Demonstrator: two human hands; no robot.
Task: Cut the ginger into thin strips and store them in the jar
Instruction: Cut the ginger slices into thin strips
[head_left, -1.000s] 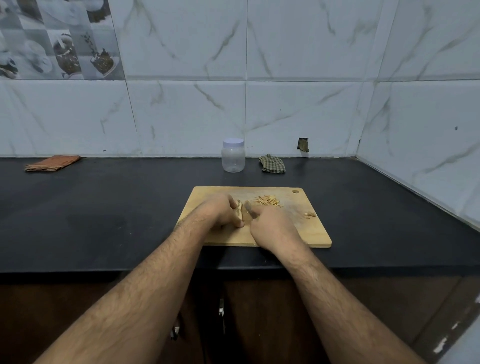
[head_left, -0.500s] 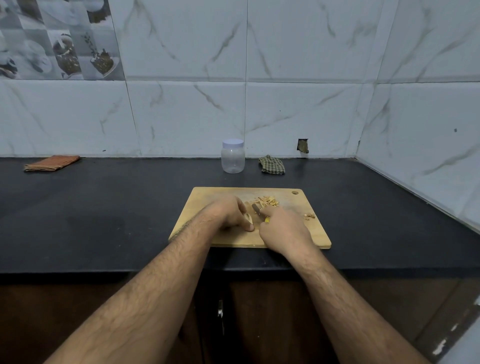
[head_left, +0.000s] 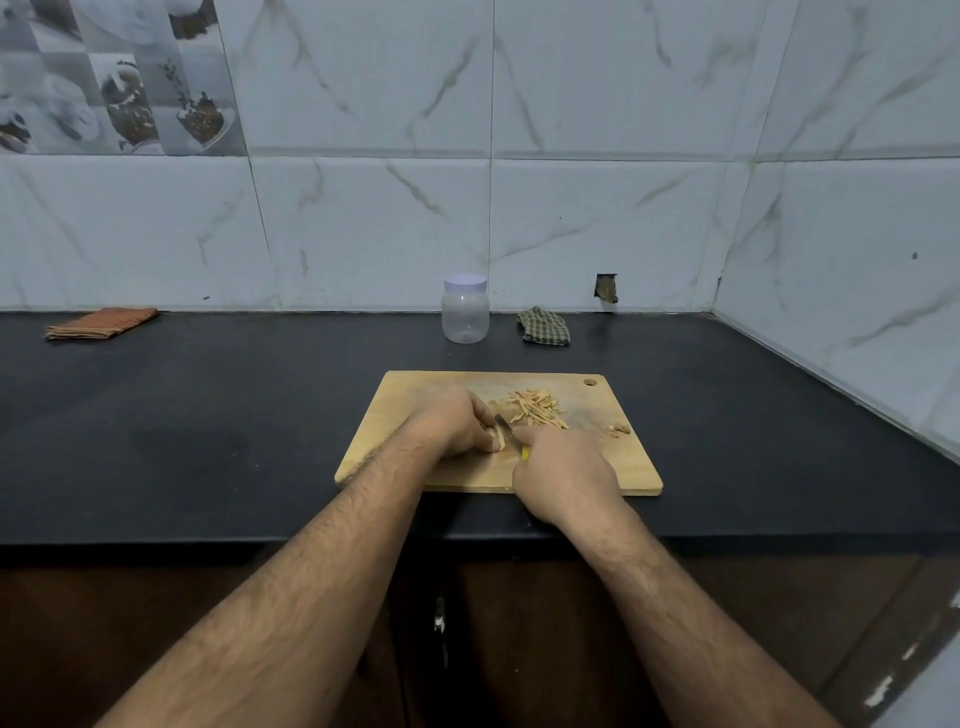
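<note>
The right hand (head_left: 566, 475) covers almost all of the knife (head_left: 506, 428); only a bit of blade and a tiny yellow spot of handle show. The left hand (head_left: 452, 423) hides most of the ginger piece (head_left: 500, 441) it holds. The small scraps (head_left: 618, 429) near the board's right side are too tiny to make out. Both arms are cut off by the bottom edge.

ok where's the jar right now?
In the head view the jar stands lid on at the back of the black counter, against the wall, behind the cutting board, with a checked cloth just to its right.
</note>
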